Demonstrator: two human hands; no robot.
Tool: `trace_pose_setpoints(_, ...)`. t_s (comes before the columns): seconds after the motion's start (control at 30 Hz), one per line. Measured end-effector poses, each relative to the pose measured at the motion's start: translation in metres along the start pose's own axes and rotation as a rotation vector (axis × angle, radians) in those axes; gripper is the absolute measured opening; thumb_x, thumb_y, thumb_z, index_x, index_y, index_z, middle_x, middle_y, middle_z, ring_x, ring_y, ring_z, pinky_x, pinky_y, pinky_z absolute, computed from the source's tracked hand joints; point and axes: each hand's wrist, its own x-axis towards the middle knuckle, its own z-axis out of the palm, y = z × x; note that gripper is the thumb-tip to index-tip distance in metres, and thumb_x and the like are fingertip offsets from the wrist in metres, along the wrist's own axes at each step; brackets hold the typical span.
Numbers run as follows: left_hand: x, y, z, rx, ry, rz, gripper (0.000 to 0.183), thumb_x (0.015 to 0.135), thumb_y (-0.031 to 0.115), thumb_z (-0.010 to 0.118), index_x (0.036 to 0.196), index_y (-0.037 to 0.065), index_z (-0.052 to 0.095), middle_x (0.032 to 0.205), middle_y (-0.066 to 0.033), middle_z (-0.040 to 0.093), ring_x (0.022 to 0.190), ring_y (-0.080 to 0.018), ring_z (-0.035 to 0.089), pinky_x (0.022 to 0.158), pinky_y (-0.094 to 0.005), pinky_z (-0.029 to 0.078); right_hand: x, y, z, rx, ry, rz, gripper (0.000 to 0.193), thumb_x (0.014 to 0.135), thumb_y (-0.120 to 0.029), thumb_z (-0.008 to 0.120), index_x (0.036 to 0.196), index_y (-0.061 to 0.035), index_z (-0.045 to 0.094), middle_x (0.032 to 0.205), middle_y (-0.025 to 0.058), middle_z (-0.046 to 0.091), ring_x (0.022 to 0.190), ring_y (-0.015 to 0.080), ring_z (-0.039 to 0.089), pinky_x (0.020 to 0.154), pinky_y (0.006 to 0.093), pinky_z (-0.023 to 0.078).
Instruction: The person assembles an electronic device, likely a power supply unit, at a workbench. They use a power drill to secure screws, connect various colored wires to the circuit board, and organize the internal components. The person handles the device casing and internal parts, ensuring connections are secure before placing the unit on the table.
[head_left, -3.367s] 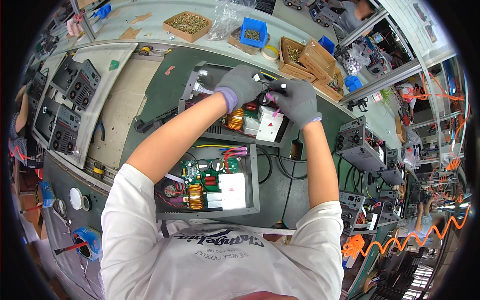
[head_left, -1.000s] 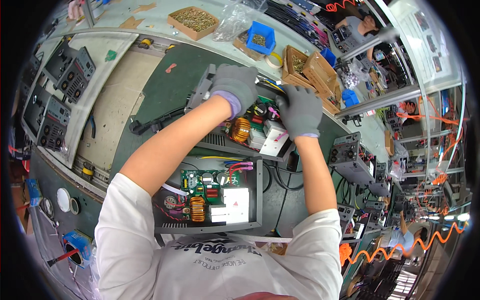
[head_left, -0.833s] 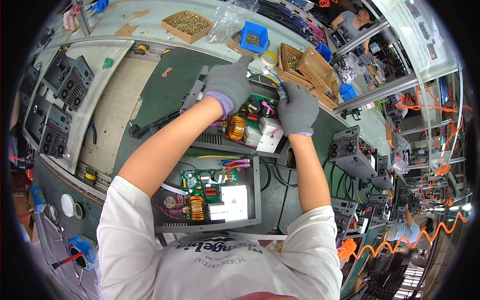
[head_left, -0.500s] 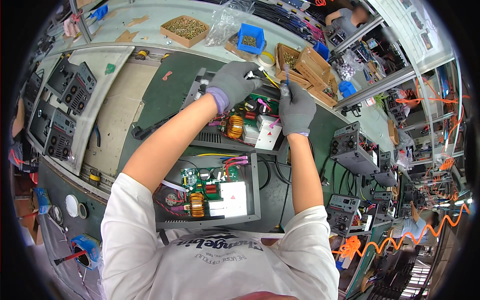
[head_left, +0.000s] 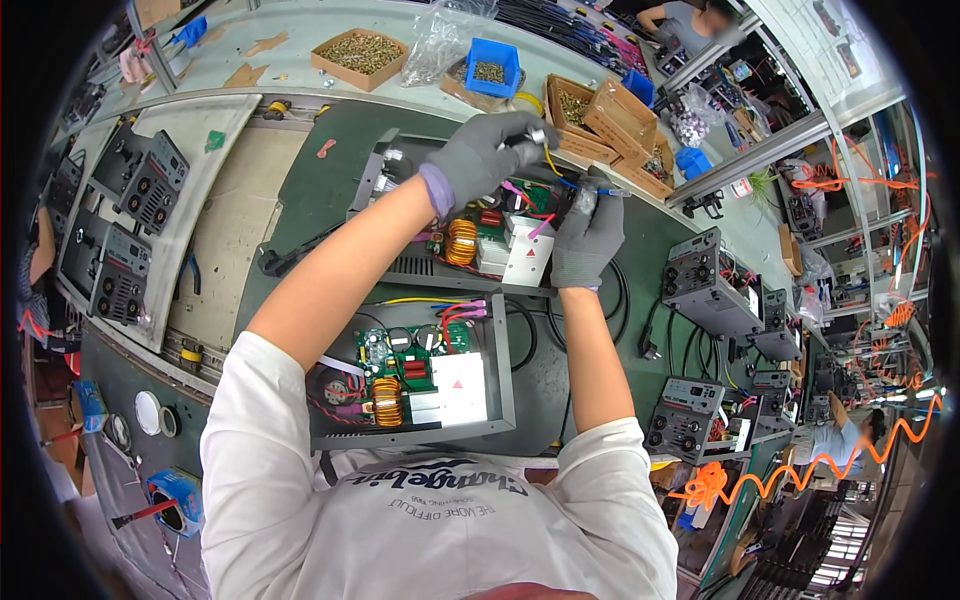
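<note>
Left hand (head_left: 472,158) fingers pinch a white plug (head_left: 537,136). Right hand (head_left: 588,238) fingers grasp a wire (head_left: 608,191); an open case (head_left: 430,273) lies at the right hand's nine o'clock.

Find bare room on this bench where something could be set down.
Bare green mat lies between the pink scrap, far chassis and black cord; a smaller grey patch lies between the near chassis and right forearm. Crowded: grey units to the right, cardboard boxes beyond.

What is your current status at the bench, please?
Left hand pinching white connector, slightly blurred; right hand holding blue wire end. Far open unit partly beneath both. Nearer open unit apart from hands.
</note>
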Motion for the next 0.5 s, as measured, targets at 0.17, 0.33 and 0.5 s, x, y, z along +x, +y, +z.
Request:
trace_pose_setpoints(0.17,0.02,-0.024,-0.008,-0.415,-0.2,-0.342,0.035,0.1,0.022,0.064,0.132,0.008,0.06,0.104,-0.0011,0.068,0.097,-0.0109,0.063,0.087,-0.0273,0.051,-0.003,-0.005,-0.003,-0.03,0.026,-0.095,0.013,0.098,-0.014,0.058,0.104,-0.0037,0.064,0.105,0.0208,0.067,0.097,0.0383,0.067,0.084,0.0414,0.052)
trace_pose_setpoints(0.33,0.023,0.007,0.01,0.211,-0.269,-0.089,0.03,0.091,0.023,0.069,0.115,0.007,0.075,0.095,-0.0115,0.075,0.084,-0.018,0.068,0.083,-0.0315,0.054,-0.012,-0.022,-0.007,-0.102,-0.007,-0.293,0.014,0.097,-0.015,0.06,0.106,-0.008,0.068,0.128,0.0269,0.063,0.116,0.0418,0.065,0.087,0.0422,0.055)
trace_pose_setpoints(0.5,0.023,-0.01,0.012,0.416,-0.232,-0.186,0.035,0.082,0.038,0.069,0.107,0.015,0.078,0.096,-0.013,0.075,0.087,-0.0309,0.07,0.083,-0.0407,0.055,-0.041,0.003,-0.014,-0.169,-0.083,-0.105,0.016,0.098,-0.02,0.062,0.108,-0.01,0.069,0.135,0.0301,0.059,0.106,0.0447,0.068,0.077,0.0399,0.057)
